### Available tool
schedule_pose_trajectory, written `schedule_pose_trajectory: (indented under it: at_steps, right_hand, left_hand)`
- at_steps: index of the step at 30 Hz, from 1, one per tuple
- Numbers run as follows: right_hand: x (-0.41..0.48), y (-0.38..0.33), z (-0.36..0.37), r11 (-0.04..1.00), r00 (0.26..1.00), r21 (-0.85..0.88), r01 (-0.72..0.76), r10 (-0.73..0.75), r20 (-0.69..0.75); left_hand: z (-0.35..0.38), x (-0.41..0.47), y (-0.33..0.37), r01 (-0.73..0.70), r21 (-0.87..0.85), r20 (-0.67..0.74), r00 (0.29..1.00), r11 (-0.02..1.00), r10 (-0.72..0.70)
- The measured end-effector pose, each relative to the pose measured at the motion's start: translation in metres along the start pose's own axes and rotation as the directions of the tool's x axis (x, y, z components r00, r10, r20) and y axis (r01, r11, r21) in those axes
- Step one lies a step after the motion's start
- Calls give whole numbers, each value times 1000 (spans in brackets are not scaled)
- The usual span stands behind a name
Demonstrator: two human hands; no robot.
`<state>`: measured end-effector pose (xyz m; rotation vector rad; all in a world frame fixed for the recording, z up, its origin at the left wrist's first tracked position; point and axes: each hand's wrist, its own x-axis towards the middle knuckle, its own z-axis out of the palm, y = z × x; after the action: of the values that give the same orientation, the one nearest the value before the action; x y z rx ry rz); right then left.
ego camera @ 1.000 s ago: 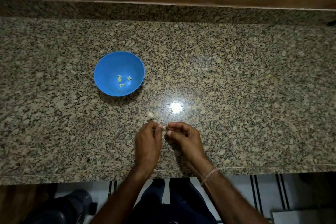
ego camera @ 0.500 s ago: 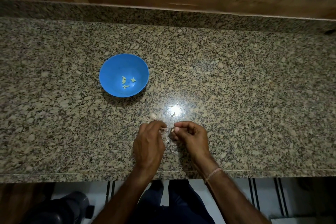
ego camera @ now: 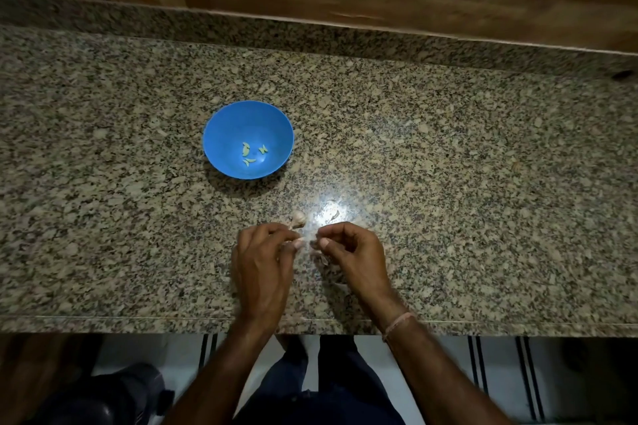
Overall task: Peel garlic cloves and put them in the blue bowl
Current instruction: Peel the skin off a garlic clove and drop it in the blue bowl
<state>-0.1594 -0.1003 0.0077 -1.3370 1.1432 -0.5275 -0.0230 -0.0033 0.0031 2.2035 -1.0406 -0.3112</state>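
Observation:
A blue bowl [ego camera: 226, 134] stands on the granite counter with several pale peeled garlic cloves [ego camera: 249, 154] in its bottom. Nearer the front edge, my left hand [ego camera: 264, 260] and my right hand [ego camera: 348, 252] sit side by side, fingertips almost meeting. A small garlic clove [ego camera: 299, 244] is pinched at my left fingertips, and my right thumb and forefinger pinch a bit of its skin. The rest of a garlic bulb [ego camera: 298, 217] lies just beyond my left fingers.
Loose bits of garlic skin [ego camera: 334, 215] lie on the granite counter [ego camera: 483, 217] beyond and under my right hand, near a bright lamp reflection. A raised granite ledge and a wooden wall run along the back. The counter's front edge is just behind my wrists.
My hands have drawn slightly apart while still pinching the clove. The view has shifted, so the bowl sits a little further right and lower in the frame.

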Motion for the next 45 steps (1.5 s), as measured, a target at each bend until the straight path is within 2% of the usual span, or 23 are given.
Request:
schedule_pose_trajectory:
  at_steps: [4,7,9,12,14,16,17,19,27,32,37,40,43,45]
  right_hand:
    - [-3,11,-9,987,1000,-159,26,-27,-4]
    - [-9,21,-20,987,999,-158,35,-38,-16]
    - [-14,26,-31,976,996,-204,73,-82,-36]
    - [-24,39,-50,958,994,-277,77,-94,-48]
    - [-29,48,-60,960,996,-274,58,-73,-43]
    - [-30,54,-67,965,998,-258,39,-52,-44]
    - [-29,55,-69,969,999,-246,30,-40,-37]
    - [-25,54,-72,972,999,-232,27,-32,-17]
    - [-7,51,-77,967,992,-240,87,-61,113]
    - [5,48,-79,956,981,-269,119,-71,182]
    - [13,46,-85,957,969,-263,122,-58,239]
    - [17,43,-86,951,962,-268,151,-78,263]
    - [26,36,-82,929,954,-291,229,-154,259]
    - [38,30,-76,862,929,-370,347,-260,264]
  left_hand:
    - [1,0,-39,97,49,-19,995,994,-96]
    - [3,-9,-44,76,77,-13,997,994,-75]
    - [4,-21,-33,32,2,-11,999,999,-32]
    - [13,-50,-5,2,-198,188,981,980,36]
    - [29,-63,6,-60,-185,334,935,981,120]
    - [44,-65,11,-155,-128,397,897,979,194]
    - [48,-64,12,-199,-90,392,894,976,219]
    - [52,-61,16,-196,-43,362,911,980,198]
    - [57,-62,27,25,27,164,986,999,-29]
    - [57,-60,32,155,-21,18,988,988,-155]
    - [62,-48,38,150,-115,18,989,982,-149]
    - [62,-45,40,146,-116,23,989,982,-145]
    - [66,-45,38,135,-108,24,991,985,-133]
    - [69,-43,36,140,-100,28,990,985,-138]
